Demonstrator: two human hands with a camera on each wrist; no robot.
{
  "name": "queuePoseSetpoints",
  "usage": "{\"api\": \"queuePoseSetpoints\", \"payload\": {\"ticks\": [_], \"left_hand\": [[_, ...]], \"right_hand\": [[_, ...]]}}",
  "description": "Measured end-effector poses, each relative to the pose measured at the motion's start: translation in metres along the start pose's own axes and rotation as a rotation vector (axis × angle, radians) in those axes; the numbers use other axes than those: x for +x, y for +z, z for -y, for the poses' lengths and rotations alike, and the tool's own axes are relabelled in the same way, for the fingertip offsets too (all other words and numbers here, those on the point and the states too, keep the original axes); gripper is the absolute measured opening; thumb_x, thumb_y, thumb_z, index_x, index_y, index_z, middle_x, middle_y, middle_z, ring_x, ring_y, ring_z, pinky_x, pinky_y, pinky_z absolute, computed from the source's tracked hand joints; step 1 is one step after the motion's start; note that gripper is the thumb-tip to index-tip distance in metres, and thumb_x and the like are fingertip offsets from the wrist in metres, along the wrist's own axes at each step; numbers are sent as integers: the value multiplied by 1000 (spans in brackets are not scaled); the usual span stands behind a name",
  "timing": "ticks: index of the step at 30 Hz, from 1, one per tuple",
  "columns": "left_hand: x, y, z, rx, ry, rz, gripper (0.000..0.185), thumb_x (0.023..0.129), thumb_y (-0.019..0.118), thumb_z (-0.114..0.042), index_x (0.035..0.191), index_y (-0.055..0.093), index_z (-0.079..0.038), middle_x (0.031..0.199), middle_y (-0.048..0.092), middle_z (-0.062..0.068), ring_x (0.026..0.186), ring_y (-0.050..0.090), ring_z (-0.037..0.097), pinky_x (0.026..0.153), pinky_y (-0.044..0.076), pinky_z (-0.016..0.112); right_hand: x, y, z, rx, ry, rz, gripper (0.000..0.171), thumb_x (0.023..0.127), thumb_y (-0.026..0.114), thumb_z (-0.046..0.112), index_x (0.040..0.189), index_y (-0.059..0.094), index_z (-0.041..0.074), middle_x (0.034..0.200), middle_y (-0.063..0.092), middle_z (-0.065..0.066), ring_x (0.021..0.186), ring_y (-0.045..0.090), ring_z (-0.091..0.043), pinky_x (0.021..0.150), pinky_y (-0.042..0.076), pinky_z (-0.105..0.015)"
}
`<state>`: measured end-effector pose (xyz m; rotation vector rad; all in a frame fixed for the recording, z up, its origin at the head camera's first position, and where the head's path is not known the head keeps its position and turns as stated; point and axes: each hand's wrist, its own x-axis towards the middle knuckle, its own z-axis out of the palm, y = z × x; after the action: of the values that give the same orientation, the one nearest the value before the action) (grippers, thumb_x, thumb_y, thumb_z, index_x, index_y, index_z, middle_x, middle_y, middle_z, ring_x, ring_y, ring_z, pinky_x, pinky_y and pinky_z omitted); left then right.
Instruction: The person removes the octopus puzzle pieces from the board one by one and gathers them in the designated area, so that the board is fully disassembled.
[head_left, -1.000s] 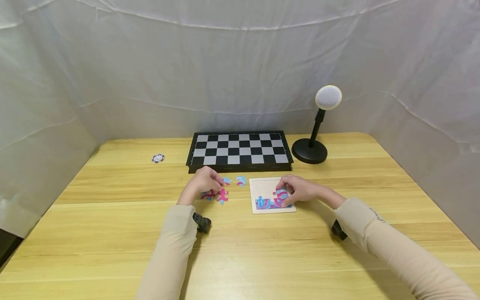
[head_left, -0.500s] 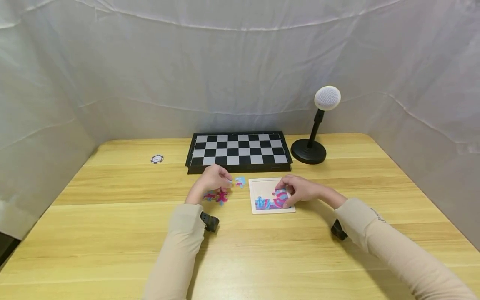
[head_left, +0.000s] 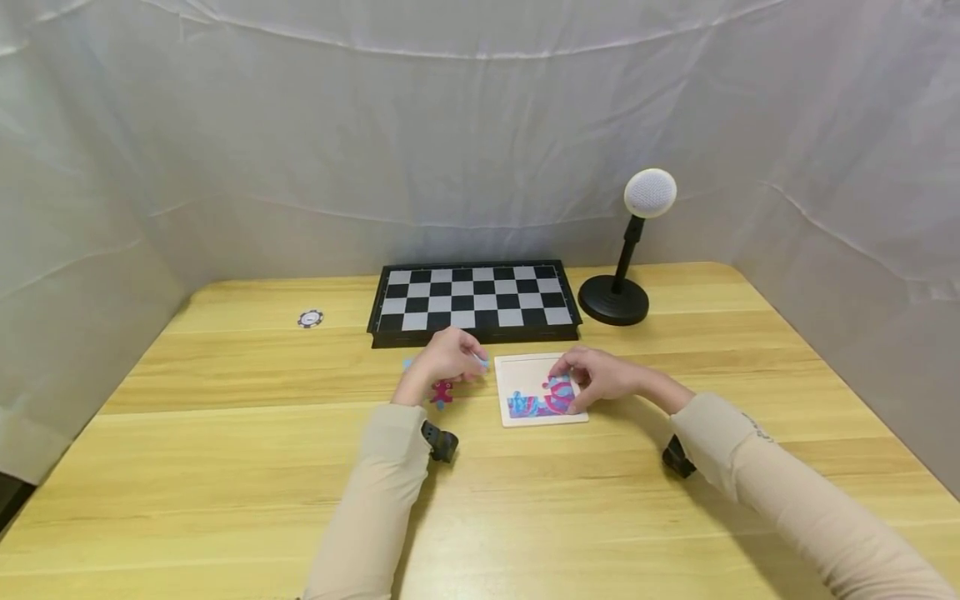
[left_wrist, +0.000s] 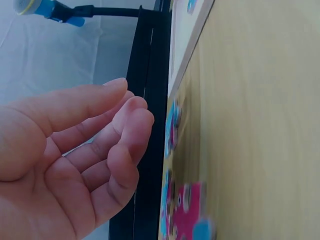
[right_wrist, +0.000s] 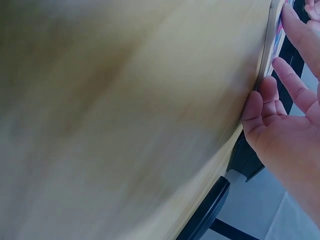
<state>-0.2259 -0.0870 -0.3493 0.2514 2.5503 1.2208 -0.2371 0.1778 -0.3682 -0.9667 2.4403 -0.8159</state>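
Wooden table (head_left: 225, 467), two hands at a puzzle

Left hand (head_left: 447, 357) hovers with relaxed fingers (left_wrist: 131, 117) above loose puzzle pieces (head_left: 441, 392); right hand (head_left: 596, 377) presses fingertips on the puzzle tray (head_left: 517, 379).

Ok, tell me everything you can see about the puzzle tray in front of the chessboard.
The puzzle tray is a flat, pale, square frame, wood or card by its look, lying on the wooden table just in front of the chessboard. Pink and blue pieces fill its near part; the far part is bare. The right hand rests on its right side, fingers on the pieces.
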Motion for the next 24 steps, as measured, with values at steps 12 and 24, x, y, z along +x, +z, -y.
{"api": "queuePoseSetpoints", "payload": {"ticks": [12,24], "left_hand": [[10,19,-21,-4,34,64,12,79,66,-5,90,67,-1,64,60,11,46,45,13,47,38,21],[21,37,-34,30,70,156,21,76,67,-4,98,67,-3,71,62,5,54,55,15,53,45,23]], "right_hand": [[-2,-1,-2,5,0,-24,58,67,78,15,113,52,-8,90,43,-9,80,41,-20,69,37,-29],[-4,-1,-3,20,-11,-20,60,69,77,15,116,49,-10,90,41,-11,80,40,-21,67,37,-29]]}}
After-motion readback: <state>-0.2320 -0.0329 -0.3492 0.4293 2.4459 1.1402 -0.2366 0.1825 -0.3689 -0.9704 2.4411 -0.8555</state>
